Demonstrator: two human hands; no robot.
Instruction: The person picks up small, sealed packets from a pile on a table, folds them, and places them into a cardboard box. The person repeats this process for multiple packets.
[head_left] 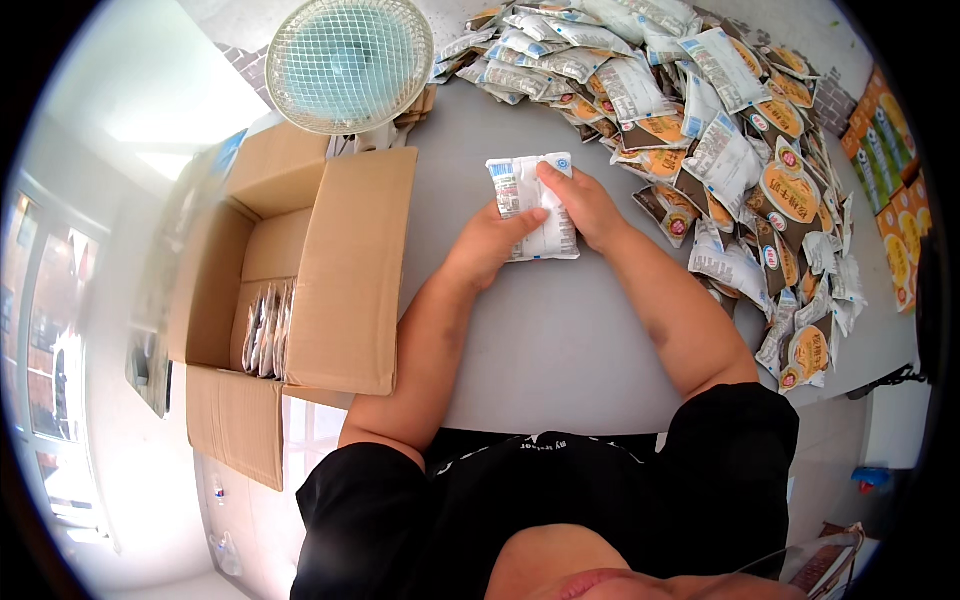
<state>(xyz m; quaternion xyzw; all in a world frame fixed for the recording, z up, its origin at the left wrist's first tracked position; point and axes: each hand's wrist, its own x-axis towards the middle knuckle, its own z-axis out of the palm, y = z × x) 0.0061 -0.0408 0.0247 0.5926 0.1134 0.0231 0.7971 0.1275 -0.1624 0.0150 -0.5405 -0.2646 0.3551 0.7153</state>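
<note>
Over the middle of the grey table [540, 350], both my hands grip a white flat pouch [545, 235] with printing on it. My left hand [490, 245] has its thumb across the pouch's face, and my right hand [590, 205] holds the upper right part, thumb near the top edge. A large heap of similar pouches [730, 150], some showing brown and orange sides, covers the back and right of the table. On my left an open cardboard box [350, 270] holds several pouches [268, 330] standing on edge.
A fan [348, 65] with a wire grille stands behind the box. Orange and green cartons [890, 200] are stacked beyond the table's right edge. A glass door [50, 350] is at the far left. The box's front flap [235, 430] hangs past the table.
</note>
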